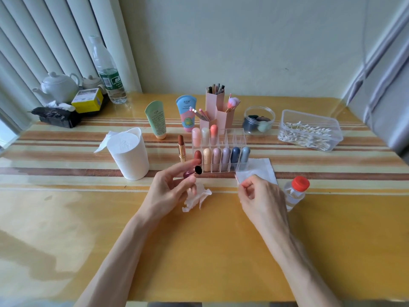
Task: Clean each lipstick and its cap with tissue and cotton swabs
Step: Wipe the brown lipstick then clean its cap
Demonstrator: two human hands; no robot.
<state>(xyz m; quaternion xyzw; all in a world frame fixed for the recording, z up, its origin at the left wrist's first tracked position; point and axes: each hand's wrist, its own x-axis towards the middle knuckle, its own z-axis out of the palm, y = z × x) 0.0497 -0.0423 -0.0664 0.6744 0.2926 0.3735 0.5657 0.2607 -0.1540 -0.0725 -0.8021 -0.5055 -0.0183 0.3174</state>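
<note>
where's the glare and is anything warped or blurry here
head view: wide-angle lens bows the blinds and curtain outward; pale glare washes the glossy table at lower left; light is soft, shadows faint; the cotton swab in the right hand is too thin to read sharply

The striped yellow worktop [199,251] carries a tissue roll [132,156] at 10 o'clock, a clear lipstick rack [238,138] at 12, a swab box [309,117] at 2.

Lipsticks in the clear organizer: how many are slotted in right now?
9. Back row of the organizer, left end: pink, cream, coral. Front row, left to right: red-brown, peach, mauve, lilac, dark blue, grey-blue. An uncapped lipstick stands outside, to its left.
</note>
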